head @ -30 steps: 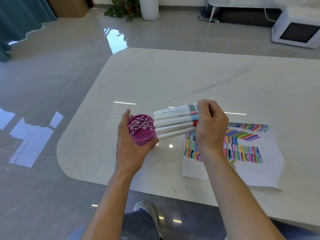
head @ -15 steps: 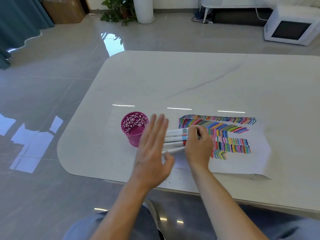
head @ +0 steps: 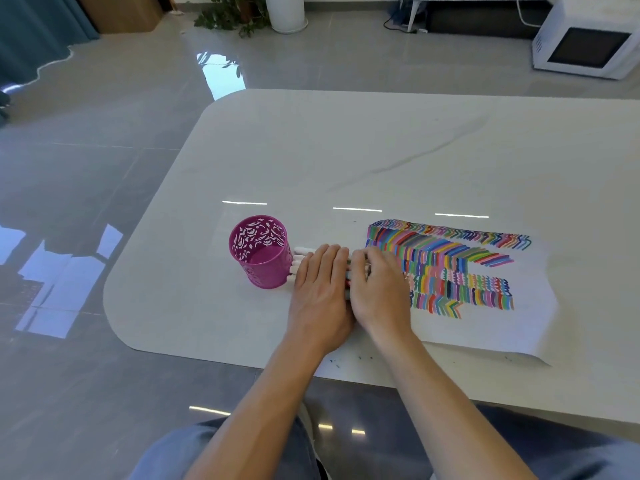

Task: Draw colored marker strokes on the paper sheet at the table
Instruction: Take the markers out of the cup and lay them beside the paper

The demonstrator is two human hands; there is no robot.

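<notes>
Head view. Markers point(head: 300, 251) flat on table point(head: 346, 150), mostly hidden under both hands; white ends just beside pink cup point(head: 259, 252). Left hand point(head: 320, 289) flat, fingers straight and together. Right hand point(head: 379, 289) fingers curled onto bundle, hiding left edge of striped paper sheet point(head: 519, 327).

White marble table point(head: 346, 150), magenta pen cup point(head: 263, 261), markers point(head: 301, 252) just beside it, paper sheet point(head: 519, 327) with coloured strokes

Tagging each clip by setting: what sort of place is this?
Probably a home living or dining room: a pale stone-look table, a potted plant and a white microwave over a glossy tiled floor.
</notes>
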